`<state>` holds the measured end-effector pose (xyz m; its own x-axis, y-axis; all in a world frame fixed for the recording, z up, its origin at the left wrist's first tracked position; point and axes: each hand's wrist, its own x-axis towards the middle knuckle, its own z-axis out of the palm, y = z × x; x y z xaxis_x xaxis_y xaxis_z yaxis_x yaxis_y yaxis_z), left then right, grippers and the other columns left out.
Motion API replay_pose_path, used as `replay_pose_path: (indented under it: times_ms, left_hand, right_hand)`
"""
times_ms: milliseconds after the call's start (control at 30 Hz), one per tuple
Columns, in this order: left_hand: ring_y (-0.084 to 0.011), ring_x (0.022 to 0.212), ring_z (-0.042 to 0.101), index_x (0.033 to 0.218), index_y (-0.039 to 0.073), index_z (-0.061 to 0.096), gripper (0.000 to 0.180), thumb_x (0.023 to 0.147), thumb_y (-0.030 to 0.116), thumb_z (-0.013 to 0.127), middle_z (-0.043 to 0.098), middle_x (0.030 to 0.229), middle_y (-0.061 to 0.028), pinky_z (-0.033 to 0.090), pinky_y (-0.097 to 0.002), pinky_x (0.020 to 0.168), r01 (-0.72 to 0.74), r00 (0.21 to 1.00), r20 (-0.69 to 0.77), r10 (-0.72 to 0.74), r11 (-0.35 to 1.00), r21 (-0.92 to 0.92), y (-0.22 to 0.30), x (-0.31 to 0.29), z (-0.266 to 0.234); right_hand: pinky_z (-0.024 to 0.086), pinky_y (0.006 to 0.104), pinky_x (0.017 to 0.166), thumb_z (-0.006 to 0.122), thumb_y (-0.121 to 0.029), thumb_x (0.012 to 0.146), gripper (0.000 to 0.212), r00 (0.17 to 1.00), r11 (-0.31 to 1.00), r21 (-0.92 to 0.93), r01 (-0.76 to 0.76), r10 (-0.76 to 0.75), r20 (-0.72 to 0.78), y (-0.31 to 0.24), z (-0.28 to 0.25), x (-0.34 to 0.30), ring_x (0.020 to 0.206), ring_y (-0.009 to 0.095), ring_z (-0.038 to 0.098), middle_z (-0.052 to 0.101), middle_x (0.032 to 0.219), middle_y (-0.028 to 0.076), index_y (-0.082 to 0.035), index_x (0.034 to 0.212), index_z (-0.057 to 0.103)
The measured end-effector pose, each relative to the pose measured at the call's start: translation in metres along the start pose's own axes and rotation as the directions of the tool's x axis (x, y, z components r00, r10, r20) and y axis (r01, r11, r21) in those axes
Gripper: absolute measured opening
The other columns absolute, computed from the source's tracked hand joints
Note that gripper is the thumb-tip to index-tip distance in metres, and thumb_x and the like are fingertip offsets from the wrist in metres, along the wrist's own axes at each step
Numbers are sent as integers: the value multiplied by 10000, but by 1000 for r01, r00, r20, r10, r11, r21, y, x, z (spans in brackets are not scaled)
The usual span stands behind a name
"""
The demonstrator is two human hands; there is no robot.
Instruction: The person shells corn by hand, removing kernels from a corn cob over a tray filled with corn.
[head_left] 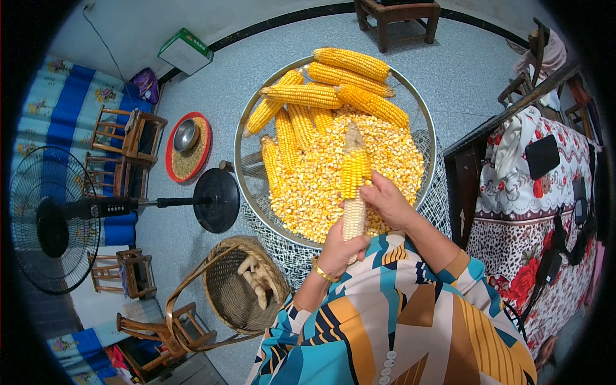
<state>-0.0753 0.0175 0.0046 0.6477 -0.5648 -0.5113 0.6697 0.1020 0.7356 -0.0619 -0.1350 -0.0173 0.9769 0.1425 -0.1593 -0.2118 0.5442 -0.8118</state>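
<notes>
Seen from the middle of the view, a black standing fan (52, 226) lies toward 9 o'clock, its round base (217, 200) on the speckled blue floor (269, 42). Between 9 and 10 sit wooden chairs (133, 131) and a red tray (170, 160) of brownish grain, with a metal bowl (186, 135) resting in it. At 10 hang a flowered blue curtain (77, 90) and a purple bag (145, 85); near 11 stands a green-and-white box (186, 51). A wooden stool (383, 29) is at 1, pink cloth (550, 54) at 2. At 3 spreads a red-flowered cloth (507, 186) bearing a flat black object (542, 156). Another chair (136, 273) stands at 8.
</notes>
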Motion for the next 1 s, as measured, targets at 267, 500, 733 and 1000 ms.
replay_pose_path:
  times_ms: [267,500,733,1000]
  left_hand:
    - [-85,431,464,960,19,453,269,720,-37,561,495,667,-24,393,-207,390,-31,998,-48,36,996,86,-3,2,2]
    - [-79,436,458,938,5,459,246,710,-15,549,493,666,-23,385,-198,391,16,1000,8,-16,1000,-21,-1,1,-1]
    - [-88,433,463,960,19,452,276,715,-41,562,497,667,-26,394,-202,390,-33,997,-66,44,988,152,-6,4,0]
    - [-88,434,470,959,19,450,275,716,-32,566,502,662,-27,394,-204,390,33,999,13,-32,998,-50,0,0,-2]
  right_hand:
    - [474,324,822,499,-252,860,459,999,994,106,-31,34,-32,-3,7,1,926,230,583,534,1064,123,-5,1212,339]
    - [489,326,795,504,-279,860,460,1000,999,-29,15,-16,-25,0,1,0,922,224,584,543,1044,123,0,1193,354]
    - [494,312,777,505,-276,862,432,996,989,150,4,9,-91,-1,7,3,886,211,592,553,1010,115,-4,1170,374]
    - [498,307,761,485,-281,873,413,998,1000,-3,-24,23,-64,-2,4,-1,869,198,596,557,999,115,-12,1168,376]
